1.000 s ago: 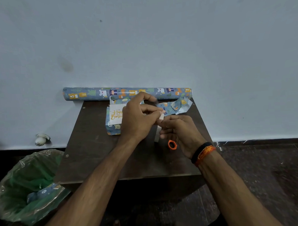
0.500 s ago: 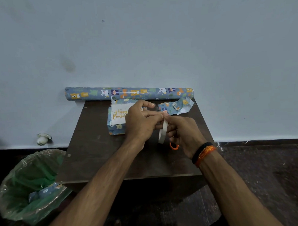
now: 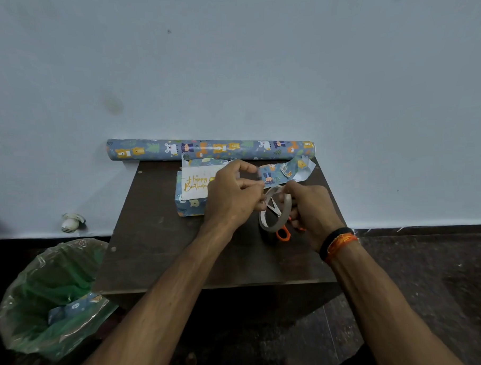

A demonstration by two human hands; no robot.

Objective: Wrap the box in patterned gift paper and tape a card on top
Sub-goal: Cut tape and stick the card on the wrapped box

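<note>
Translucent tape forms the thin ring [image 3: 275, 209] that the right hand [image 3: 312, 209] grips at its 3 o'clock side, fingers curled round the band, above the dark table [image 3: 160, 255]. The left hand [image 3: 234, 199] pinches at the ring's 10 o'clock edge with thumb and fingertips, I judge on the free end of the tape, though the end itself is too small to see. The wrapped box [image 3: 192, 208] lies at 9 o'clock from the hands, partly behind the left hand, with the white card [image 3: 196, 183] on its top face; no tape is visible on the card. To do this step well, I think the end should be pulled out straight and slowly, so the strip does not twist or stick to itself, and kept short enough for one card edge. The orange-handled scissors [image 3: 283, 233] lie under the ring, ready for cutting. The paper roll [image 3: 210, 150] lies along the far edge at 12 o'clock, and a cut scrap [image 3: 285, 170] lies at 1 o'clock. The near half of the table at 6 o'clock gives free room; the right edge is close to the right wrist.
</note>
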